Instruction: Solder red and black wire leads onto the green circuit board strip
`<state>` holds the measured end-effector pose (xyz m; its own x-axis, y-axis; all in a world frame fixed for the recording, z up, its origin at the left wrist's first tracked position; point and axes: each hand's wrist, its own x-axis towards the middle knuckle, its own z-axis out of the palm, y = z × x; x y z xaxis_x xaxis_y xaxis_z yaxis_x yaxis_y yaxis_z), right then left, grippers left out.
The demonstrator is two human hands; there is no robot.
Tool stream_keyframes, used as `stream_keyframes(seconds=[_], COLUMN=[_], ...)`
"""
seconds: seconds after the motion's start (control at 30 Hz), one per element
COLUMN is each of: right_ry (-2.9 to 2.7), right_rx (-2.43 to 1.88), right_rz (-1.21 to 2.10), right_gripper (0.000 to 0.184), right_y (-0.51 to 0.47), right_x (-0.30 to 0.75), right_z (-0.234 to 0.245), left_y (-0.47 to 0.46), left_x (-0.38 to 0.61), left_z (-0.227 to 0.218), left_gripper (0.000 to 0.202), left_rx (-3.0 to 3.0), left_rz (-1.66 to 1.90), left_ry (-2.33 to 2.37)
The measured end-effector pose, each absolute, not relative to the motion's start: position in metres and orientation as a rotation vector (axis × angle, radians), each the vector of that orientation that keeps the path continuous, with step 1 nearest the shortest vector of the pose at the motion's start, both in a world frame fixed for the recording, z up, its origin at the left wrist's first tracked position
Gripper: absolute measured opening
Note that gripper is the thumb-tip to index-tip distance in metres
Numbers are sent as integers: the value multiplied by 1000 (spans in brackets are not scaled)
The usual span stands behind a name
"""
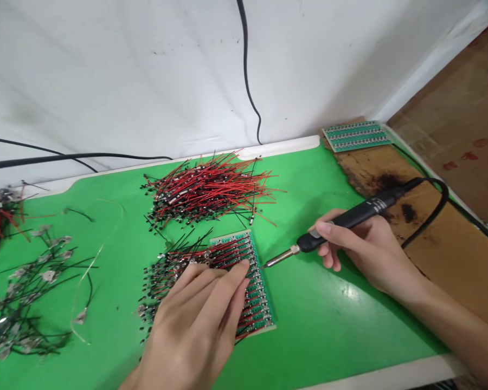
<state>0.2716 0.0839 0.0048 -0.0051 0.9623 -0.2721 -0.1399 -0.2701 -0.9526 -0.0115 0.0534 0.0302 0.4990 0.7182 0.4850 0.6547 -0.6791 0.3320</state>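
My right hand point(355, 244) is closed around the black handle of a soldering iron point(341, 222). The iron's metal tip points left and sits at the right edge of a green circuit board point(262, 292). Over the board lies my left hand point(201, 314), its thumb and index finger drawn together near the row of solder joints. Whatever those fingertips hold is hidden beneath them. Red and black wires run leftward from the board in a dense row, ending in small dark parts point(154, 281); my left hand covers many of them.
Behind the board lies a pile of red and black wires point(207, 187). Black leads with metal tabs point(49, 276) are scattered at left. A scorched brown board point(423, 216) at right carries another green circuit board point(358, 135). The iron's cord point(445, 200) loops rightward. A white wall point(146, 81) stands behind.
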Motion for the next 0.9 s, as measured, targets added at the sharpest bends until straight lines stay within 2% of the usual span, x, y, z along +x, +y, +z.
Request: stream_keyframes(seconds=[0.27, 0.9], right_ry=[-965, -960], right_rx=[-1309, -1302], right_rz=[1451, 1460], right_gripper=[36, 34], right_y=[85, 84], right_x=[272, 273], right_z=[6, 7], left_y=[55, 52], left_x=[-9, -13], left_z=[31, 28], left_gripper=[20, 23], left_rx=[2647, 2629], left_rz=[926, 939], left_ry=[1173, 1204])
